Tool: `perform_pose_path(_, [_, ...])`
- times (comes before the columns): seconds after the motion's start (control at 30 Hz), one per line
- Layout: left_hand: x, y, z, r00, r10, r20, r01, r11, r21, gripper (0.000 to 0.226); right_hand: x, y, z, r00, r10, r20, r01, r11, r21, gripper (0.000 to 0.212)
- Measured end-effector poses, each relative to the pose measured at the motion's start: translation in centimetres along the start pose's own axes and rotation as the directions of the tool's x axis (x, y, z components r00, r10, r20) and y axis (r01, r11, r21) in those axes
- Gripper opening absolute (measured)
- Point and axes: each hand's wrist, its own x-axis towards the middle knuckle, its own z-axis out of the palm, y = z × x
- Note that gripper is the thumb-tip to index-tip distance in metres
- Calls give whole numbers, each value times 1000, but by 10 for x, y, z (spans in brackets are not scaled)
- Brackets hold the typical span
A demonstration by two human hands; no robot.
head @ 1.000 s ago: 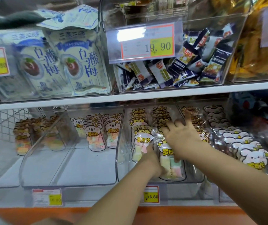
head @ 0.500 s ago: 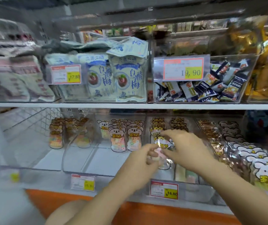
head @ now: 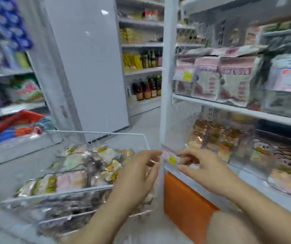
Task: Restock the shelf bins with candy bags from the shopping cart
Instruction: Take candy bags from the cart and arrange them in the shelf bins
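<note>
Frame quality: heavy motion blur; fine detail is unreadable.
Landmark: shopping cart (head: 95, 132), a white wire basket, lower left of view.
Shelf unit (head: 164, 85): immediately right of the cart, its white upright post just beside the cart's right rim. Tiers of packaged goods rise well above cart level.
Pillar (head: 88, 67): pale grey, standing on the floor behind the cart.
Orange panel (head: 185, 208): base of the shelf unit, right of the cart and about level with the basket.
Shelf bins (head: 243, 138): clear, on the lowest tier, right of the cart and slightly higher than its rim.
Binned bags (head: 216, 136): yellow and pastel packs standing in rows inside those bins. Count not readable.
Candy bags (head: 70, 180): a loose heap inside the cart, filling most of the basket. Pastel contents with yellow print.
Bottles (head: 146, 90): dark, on a far shelf well behind the cart.
Left hand (head: 137, 175): over the cart's right side, above the heap. Grip loosely bent, thumb apart from the fingers, nothing visible in it.
Right hand (head: 204, 169): right of the cart, in front of the shelf edge, just beside the left hand but apart from it. Grip spread, fingers reaching toward the cart, holding nothing.
Price tag (head: 172, 159): on the shelf edge right of the cart, between the two hands. Contact with either hand cannot be determined.
</note>
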Motion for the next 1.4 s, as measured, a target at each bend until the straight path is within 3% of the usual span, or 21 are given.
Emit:
perform_pose_path(0.13, [-18, -45, -56, 990, -101, -96, 122, 959, 255, 37, 49, -32, 58, 976, -141, 167, 139, 990, 25, 29])
perform_pose_path(0.27, [-34, -81, -100, 962, -166, -217, 256, 822, 508, 32, 82, -56, 105, 917, -225, 330, 254, 966, -49, 39])
perform_pose_path(0.4, [-45, -102, -121, 924, -203, -325, 365, 728, 580, 38, 98, -56, 132, 841, -193, 506, 250, 967, -46, 73])
perform_pose_path(0.47, [-44, -101, -120, 918, -202, -341, 375, 723, 580, 31, 102, -49, 135, 816, -196, 543, 237, 971, -6, 74])
perform_pose_path(0.57, [-38, -101, -118, 917, -222, -331, 372, 777, 508, 28, 101, -46, 130, 804, -133, 579, 139, 990, 34, 69])
perform_pose_path(0.73, [-37, -109, -124, 932, -216, -291, 330, 836, 438, 29, 96, -45, 139, 823, -52, 566, 134, 985, -105, 107])
perform_pose_path(0.8, [-35, -118, -131, 933, -232, -276, 327, 867, 377, 29, 90, -52, 143, 843, -19, 538, 166, 960, -226, 112])
perform_pose_path(0.93, [-30, -133, -149, 896, -328, -300, 362, 930, 62, 32, 85, -84, 141, 887, -95, 452, 277, 892, -356, 94])
perform_pose_path(1.07, [-23, -143, -162, 831, -416, -369, 369, 909, -193, 38, 111, -122, 156, 861, -248, 445, 333, 935, -123, 76])
perform_pose_path(1.17, [-18, -144, -161, 804, -446, -394, 356, 891, -284, 36, 136, -143, 183, 843, -269, 466, 313, 950, -17, 80])
perform_pose_path(1.3, [-17, -141, -159, 788, -444, -427, 322, 888, -329, 38, 149, -152, 212, 820, -210, 533, 286, 956, -64, 96])
perform_pose_path(1.4, [-18, -138, -160, 794, -437, -422, 316, 891, -327, 41, 152, -146, 215, 818, -208, 536, 263, 964, -27, 58])
